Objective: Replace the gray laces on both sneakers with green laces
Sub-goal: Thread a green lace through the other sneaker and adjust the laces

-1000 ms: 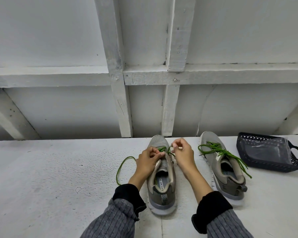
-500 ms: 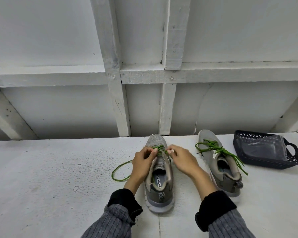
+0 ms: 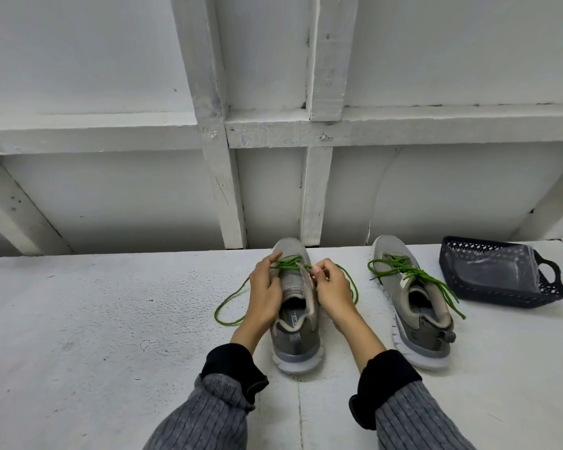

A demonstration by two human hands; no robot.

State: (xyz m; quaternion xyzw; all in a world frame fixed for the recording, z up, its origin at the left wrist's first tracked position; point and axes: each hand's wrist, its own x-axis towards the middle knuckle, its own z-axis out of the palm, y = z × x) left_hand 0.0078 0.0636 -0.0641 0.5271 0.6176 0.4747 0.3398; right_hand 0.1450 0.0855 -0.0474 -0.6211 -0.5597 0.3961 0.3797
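Two grey sneakers stand on the white table, toes pointing away from me. The left sneaker (image 3: 294,329) has a green lace (image 3: 290,263) crossing its front eyelets. One loose end loops out to the left on the table, another curves round to the right. My left hand (image 3: 265,293) holds the sneaker's left side, fingers curled up to the lace. My right hand (image 3: 332,287) pinches the lace at the right eyelets. The right sneaker (image 3: 416,323) carries a green lace (image 3: 413,274) with loose ends trailing over its collar.
A dark blue mesh basket (image 3: 546,287) holding a clear plastic bag (image 3: 494,271) sits at the far right, beside the right sneaker. A white wall with wooden beams rises right behind the table's back edge. The white table (image 3: 95,319) spreads wide to the left.
Both hands have shifted a little along the left sneaker's lacing. A stretch of green lace now shows in a curve to the right of my right hand. The left loop has grown longer.
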